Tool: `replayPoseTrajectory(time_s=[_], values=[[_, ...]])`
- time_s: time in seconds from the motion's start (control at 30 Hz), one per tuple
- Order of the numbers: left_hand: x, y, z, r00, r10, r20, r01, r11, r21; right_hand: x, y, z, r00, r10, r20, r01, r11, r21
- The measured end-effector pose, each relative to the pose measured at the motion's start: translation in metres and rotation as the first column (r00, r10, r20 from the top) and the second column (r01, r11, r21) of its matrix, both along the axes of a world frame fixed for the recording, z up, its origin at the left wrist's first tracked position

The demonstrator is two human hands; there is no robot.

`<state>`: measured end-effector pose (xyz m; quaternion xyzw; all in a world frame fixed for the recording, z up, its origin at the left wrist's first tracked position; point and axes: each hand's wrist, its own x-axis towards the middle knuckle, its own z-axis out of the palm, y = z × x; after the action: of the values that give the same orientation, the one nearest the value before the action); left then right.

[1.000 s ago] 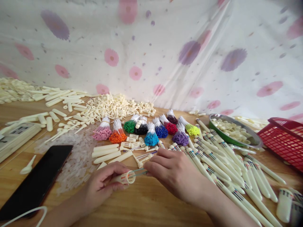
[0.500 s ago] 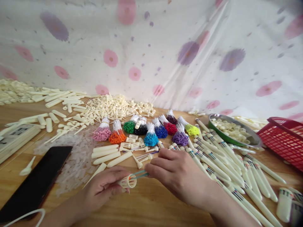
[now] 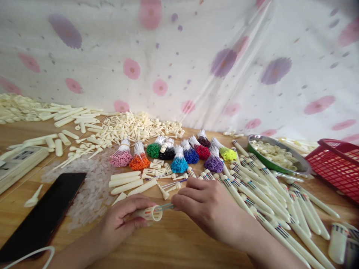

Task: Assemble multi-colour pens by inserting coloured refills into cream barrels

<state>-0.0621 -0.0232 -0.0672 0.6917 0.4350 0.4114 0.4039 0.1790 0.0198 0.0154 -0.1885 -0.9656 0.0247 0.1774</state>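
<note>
My left hand (image 3: 123,218) is closed around a cream slotted pen part (image 3: 153,213), its open round end turned right. Orange and dark bits show in its slots. Fingers of my right hand (image 3: 200,207) pinch thin teal rods (image 3: 167,206) whose far ends go into that opening. Whether they are refills or a tool's tips I cannot tell. Behind my hands stand bundles of white-stemmed pieces with coloured ends, among them an orange bundle (image 3: 139,160) and a light blue bundle (image 3: 178,164). Cream tubes (image 3: 127,184) and loose slotted parts (image 3: 153,172) lie just beyond my left hand.
Many assembled multicolour pens (image 3: 258,190) cover the right side. Behind them are a metal bowl (image 3: 304,171) of cream parts and a red basket (image 3: 333,164). At left lie a black phone (image 3: 45,216), clear plastic pieces (image 3: 89,194) and a power strip (image 3: 24,164). A flowered sheet (image 3: 179,56) hangs behind.
The slotted part in my left hand has turned slightly, and more of its slotted side shows. Less of the teal rods is visible between my right fingers and the opening.
</note>
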Motion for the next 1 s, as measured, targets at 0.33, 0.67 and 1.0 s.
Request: replayPoseTrajectory(time_s=[0.33, 0.67, 1.0], values=[[0.004, -0.001, 0.0, 0.991, 0.136, 0.008, -0.136, 0.985, 0.103, -0.005, -0.005, -0.001, 0.996, 0.066, -0.053, -0.058, 0.989, 0.137], [0.004, 0.002, -0.005, 0.949, 0.309, 0.059, -0.313, 0.945, 0.097, 0.003, 0.013, -0.009, 0.966, -0.217, 0.139, 0.229, 0.97, -0.082], [0.007, 0.005, -0.006, 0.917, 0.389, 0.088, -0.391, 0.92, 0.008, -0.022, 0.019, -0.042, 0.85, -0.324, 0.416, 0.411, 0.901, -0.14]])
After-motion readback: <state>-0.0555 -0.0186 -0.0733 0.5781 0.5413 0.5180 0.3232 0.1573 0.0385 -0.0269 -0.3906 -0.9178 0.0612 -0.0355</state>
